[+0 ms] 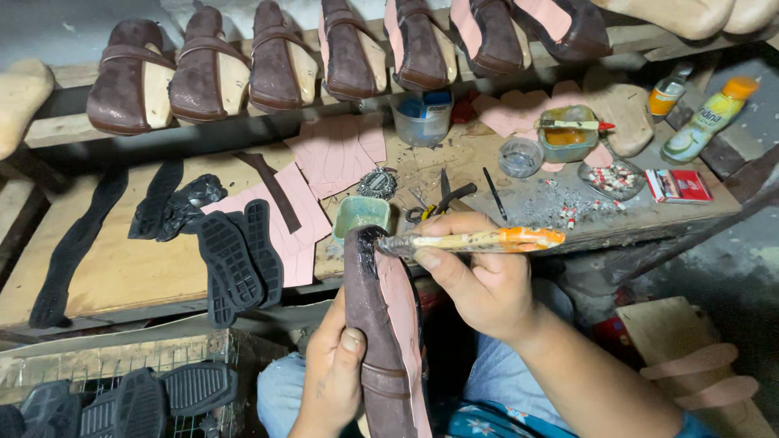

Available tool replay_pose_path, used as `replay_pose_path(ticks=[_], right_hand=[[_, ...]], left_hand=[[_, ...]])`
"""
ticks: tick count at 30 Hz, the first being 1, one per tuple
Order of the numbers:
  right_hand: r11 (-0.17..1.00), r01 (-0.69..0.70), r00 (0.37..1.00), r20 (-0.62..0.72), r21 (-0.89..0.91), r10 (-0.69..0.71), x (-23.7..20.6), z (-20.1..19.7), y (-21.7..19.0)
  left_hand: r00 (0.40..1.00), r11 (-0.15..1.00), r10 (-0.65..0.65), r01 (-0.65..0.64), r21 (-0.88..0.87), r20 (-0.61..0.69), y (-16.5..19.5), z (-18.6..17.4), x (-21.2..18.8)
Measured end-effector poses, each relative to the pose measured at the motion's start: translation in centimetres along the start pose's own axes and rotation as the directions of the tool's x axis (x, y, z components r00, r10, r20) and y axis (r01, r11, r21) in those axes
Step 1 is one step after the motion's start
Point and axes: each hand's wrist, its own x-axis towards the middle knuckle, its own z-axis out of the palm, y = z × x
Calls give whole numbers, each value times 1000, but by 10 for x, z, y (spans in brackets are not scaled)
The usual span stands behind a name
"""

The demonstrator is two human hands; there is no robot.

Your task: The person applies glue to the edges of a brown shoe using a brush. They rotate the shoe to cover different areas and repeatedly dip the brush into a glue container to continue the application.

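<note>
Held upright at the six o'clock edge of the view, a brown suede shoe upper on its last is the nearest thing, its pale pink insole face turned toward three o'clock. Its long axis runs from six to twelve o'clock, toe end up toward the workbench. That bench spans the whole middle of the view, with a rack of seven more brown lasted shoes across the twelve o'clock side. Black rubber outsoles lie at nine o'clock of the held shoe, on pink cut patterns.

Clamped round the shoe's lower half from eight o'clock is the left hand, thumb pressed on the suede. Just at two o'clock of the toe, the right hand is closed on an orange-handled brush, which lies crosswise, three to nine o'clock, bristles touching the toe's dark wet edge. The right hand is nearer the toe.

A small green glue dish sits right at twelve o'clock of the toe.
</note>
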Motion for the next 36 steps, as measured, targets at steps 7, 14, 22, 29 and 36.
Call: replay_pose_path(ticks=[7, 14, 22, 29, 36], right_hand=[[988, 153, 983, 108, -21, -150, 0, 5, -14], [994, 93, 995, 17, 48, -94, -3, 16, -17], [994, 70, 996, 52, 80, -74, -3, 26, -22], [992, 48, 994, 93, 115, -59, -1, 28, -23], [987, 156, 977, 142, 22, -158, 5, 26, -27]], left_hand=[[999, 991, -5, 10, 130, -40, -1, -4, -8], [979, 895, 188, -140, 424, -74, -4, -18, -18], [985, 892, 162, -117, 436, -66, 6, -26, -23], [981, 881, 176, -122, 458, -79, 8, -28, -24], [982, 908, 158, -105, 405, -100, 5, -28, -25]])
